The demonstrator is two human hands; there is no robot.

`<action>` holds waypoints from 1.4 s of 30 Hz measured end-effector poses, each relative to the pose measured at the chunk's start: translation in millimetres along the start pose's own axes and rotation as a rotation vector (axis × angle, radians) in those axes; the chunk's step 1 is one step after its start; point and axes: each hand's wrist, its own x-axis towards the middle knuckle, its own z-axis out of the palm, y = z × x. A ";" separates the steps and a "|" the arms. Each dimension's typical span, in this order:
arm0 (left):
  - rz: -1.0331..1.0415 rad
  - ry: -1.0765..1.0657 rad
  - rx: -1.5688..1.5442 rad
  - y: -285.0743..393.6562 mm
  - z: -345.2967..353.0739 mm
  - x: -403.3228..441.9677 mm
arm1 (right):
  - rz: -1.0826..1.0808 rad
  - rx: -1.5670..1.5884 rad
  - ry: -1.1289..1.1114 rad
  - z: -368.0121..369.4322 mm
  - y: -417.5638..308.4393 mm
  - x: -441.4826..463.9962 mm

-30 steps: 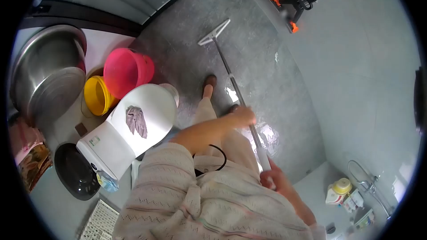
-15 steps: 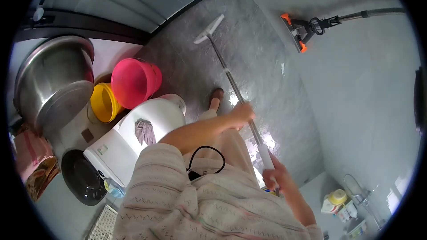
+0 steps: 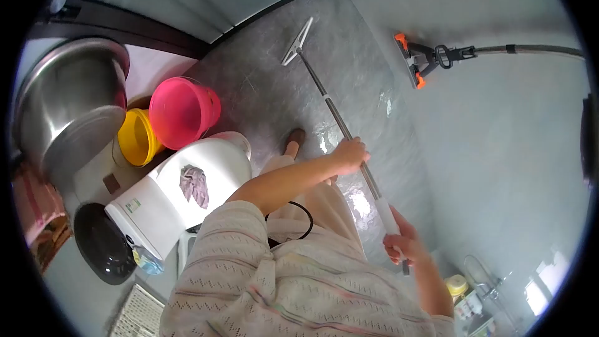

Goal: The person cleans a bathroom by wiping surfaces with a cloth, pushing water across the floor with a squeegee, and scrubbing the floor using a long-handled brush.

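A floor squeegee (image 3: 339,120) with a long metal pole runs diagonally through the middle of the view. Its white triangular head (image 3: 297,42) is at the floor near the glass door. My left hand (image 3: 350,155) is wrapped around the pole about halfway along. Lower down, my right hand (image 3: 402,237) is closed around the white grip at the near end, and the pole's dark tip sticks out below it. My foot in a brown shoe (image 3: 296,136) stands left of the pole.
At left are a toilet (image 3: 218,159) with a crumpled cloth (image 3: 194,186) on its lid, a pink bucket (image 3: 181,112), a yellow bucket (image 3: 136,137) and large metal basins (image 3: 68,100). A flat mop (image 3: 430,59) with orange clips leans on the right wall.
The squeegee head has turned to a steeper angle and shifted slightly. Both hands have moved a little to the right with the pole, still holding it. The view has shifted slightly.
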 end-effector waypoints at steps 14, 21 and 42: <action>-0.225 0.434 -0.158 141.7 21.0 24.7 | -0.385 -1.366 0.068 -80.3 -108.7 -126.7; -0.475 0.847 -0.245 185.6 63.5 -24.2 | -0.839 -1.689 -0.398 -8.5 -111.5 -145.9; -1.456 2.353 -0.392 341.1 398.2 -425.1 | -1.001 -1.544 -1.659 308.8 408.3 -163.9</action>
